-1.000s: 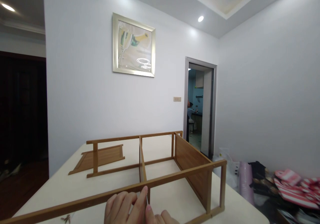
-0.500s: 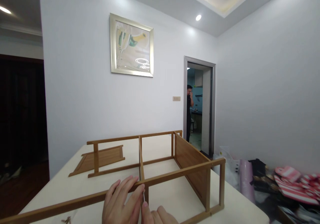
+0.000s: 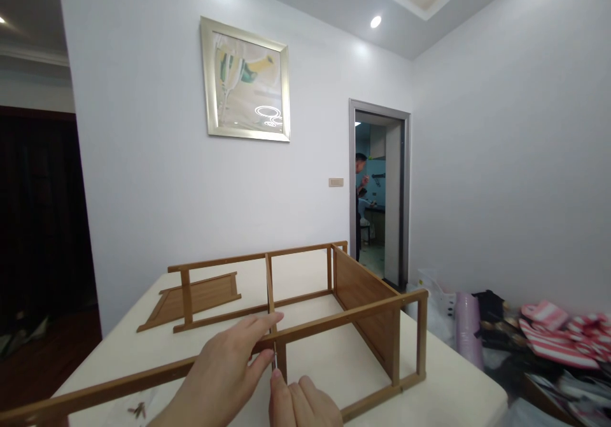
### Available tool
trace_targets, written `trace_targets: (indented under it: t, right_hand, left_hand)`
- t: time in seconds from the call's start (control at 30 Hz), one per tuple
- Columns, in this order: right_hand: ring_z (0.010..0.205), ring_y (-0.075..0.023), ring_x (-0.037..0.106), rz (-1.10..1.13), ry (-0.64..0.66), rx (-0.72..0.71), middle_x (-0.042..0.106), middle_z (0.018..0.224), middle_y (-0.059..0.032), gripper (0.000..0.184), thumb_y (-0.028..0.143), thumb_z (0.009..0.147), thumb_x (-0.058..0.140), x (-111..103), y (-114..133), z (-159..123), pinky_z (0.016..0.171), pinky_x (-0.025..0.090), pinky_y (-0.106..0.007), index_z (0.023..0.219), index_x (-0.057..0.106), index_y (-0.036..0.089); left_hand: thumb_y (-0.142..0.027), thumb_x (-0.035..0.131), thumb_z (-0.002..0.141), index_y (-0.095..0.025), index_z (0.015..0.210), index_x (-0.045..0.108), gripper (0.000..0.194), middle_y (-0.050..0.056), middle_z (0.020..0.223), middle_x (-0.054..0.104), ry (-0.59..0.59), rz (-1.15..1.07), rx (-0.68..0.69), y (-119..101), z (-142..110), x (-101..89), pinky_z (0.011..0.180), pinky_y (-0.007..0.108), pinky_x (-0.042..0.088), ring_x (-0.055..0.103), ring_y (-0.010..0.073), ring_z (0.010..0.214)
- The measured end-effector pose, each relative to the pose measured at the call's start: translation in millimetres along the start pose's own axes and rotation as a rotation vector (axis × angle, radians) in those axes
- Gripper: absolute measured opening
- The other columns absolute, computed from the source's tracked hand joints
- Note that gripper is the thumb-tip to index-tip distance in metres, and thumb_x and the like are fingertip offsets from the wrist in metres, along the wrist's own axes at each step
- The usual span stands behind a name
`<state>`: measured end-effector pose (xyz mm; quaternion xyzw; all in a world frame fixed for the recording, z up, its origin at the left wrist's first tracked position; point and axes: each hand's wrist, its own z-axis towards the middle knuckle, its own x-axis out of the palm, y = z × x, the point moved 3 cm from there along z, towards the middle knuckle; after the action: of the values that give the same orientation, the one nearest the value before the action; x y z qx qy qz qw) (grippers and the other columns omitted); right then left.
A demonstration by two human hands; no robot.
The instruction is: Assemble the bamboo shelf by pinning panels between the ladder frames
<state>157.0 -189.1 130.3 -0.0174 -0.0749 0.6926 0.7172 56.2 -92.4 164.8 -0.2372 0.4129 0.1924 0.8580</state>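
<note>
A brown wooden rack frame [image 3: 329, 324] lies on its side on the cream table, with a solid panel [image 3: 367, 306] across its right part. My left hand [image 3: 229, 363] reaches over the near rail where a crossbar meets it. Its fingers lie on top, and its thumb is below by the joint, so it pinches the rail. Just right of it, my right hand [image 3: 303, 405] is closed around a tool with a thin metal shaft [image 3: 275, 362]. That shaft points up at the joint beside my left thumb. The tool's handle is hidden in my fist.
A loose wooden panel [image 3: 191, 300] lies at the table's far left. Small screws or pegs [image 3: 137, 409] sit on the cream table [image 3: 458, 376] near the front. Bags and striped fabric [image 3: 548, 338] are piled at right. People [image 3: 361, 191] are visible through the doorway.
My left hand has shifted from fingers bunched at the joint to reaching across the rail, with thumb and fingers apart around it. My right hand stays at the joint with the tool.
</note>
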Motion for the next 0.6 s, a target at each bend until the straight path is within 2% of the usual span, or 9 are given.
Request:
trace_targets:
  t: [0.1, 0.2, 0.27, 0.37, 0.47, 0.6]
  right_hand:
    - [0.033, -0.0113, 0.044, 0.024, 0.07, -0.081, 0.046, 0.043, 0.0052, 0.023, -0.003, 0.087, 0.046, -1.9, 3.8, 4.6, 0.035, 0.022, -0.031, 0.077, 0.06, 0.012]
    - [0.036, -0.0142, 0.044, 0.017, 0.063, -0.006, 0.047, 0.044, 0.0024, 0.026, -0.001, 0.089, 0.042, -4.6, 8.3, 6.3, 0.037, 0.024, -0.033, 0.077, 0.062, 0.01]
    - [0.038, -0.0161, 0.044, -0.007, 0.056, 0.064, 0.047, 0.044, 0.0013, 0.028, -0.001, 0.089, 0.04, -5.9, 12.3, 6.5, 0.04, 0.025, -0.035, 0.077, 0.062, 0.011]
    - [0.04, -0.0163, 0.045, -0.026, 0.123, 0.058, 0.048, 0.046, 0.0016, 0.026, -0.003, 0.087, 0.042, -6.6, 16.3, 6.9, 0.042, 0.024, -0.035, 0.079, 0.061, 0.011]
    - [0.042, -0.0158, 0.047, 0.003, 0.221, 0.021, 0.05, 0.05, 0.0013, 0.027, -0.002, 0.09, 0.038, -7.9, 10.4, 7.3, 0.045, 0.024, -0.033, 0.083, 0.06, 0.012]
    - [0.045, -0.0139, 0.048, 0.091, 0.301, -0.002, 0.051, 0.053, 0.003, 0.019, 0.007, 0.094, 0.042, -10.5, -3.0, 7.4, 0.046, 0.027, -0.031, 0.085, 0.056, 0.016]
  left_hand:
    - [-0.022, 0.055, 0.082, -0.035, 0.122, 0.064, 0.042, -0.001, 0.117, 0.07, 0.187, -0.127, -0.013, -2.0, 14.2, -15.0, 0.096, 0.031, 0.049, 0.065, 0.0199, 0.108]
    - [-0.027, 0.057, 0.08, -0.032, 0.118, 0.068, 0.04, 0.001, 0.118, 0.07, 0.265, -0.221, -0.08, -3.0, 22.2, -22.3, 0.09, 0.03, 0.051, 0.067, 0.0222, 0.103]
    - [-0.03, 0.056, 0.079, -0.028, 0.115, 0.069, 0.039, 0.001, 0.112, 0.072, 0.291, -0.263, -0.139, -2.7, 23.6, -22.6, 0.077, 0.026, 0.053, 0.07, 0.0193, 0.084]
    - [-0.033, 0.056, 0.078, -0.025, 0.111, 0.071, 0.037, 0.0, 0.096, 0.075, 0.297, -0.277, -0.182, -2.7, 23.4, -20.3, 0.064, 0.022, 0.051, 0.065, 0.0139, 0.061]
    - [-0.033, 0.055, 0.078, -0.025, 0.111, 0.071, 0.037, -0.002, 0.09, 0.076, 0.28, -0.256, -0.178, -3.4, 23.1, -18.6, 0.063, 0.021, 0.049, 0.065, 0.0143, 0.06]
    - [-0.032, 0.055, 0.079, -0.027, 0.118, 0.068, 0.042, -0.001, 0.107, 0.075, 0.286, -0.25, -0.168, -3.3, 22.4, -17.6, 0.07, 0.023, 0.051, 0.069, 0.017, 0.076]
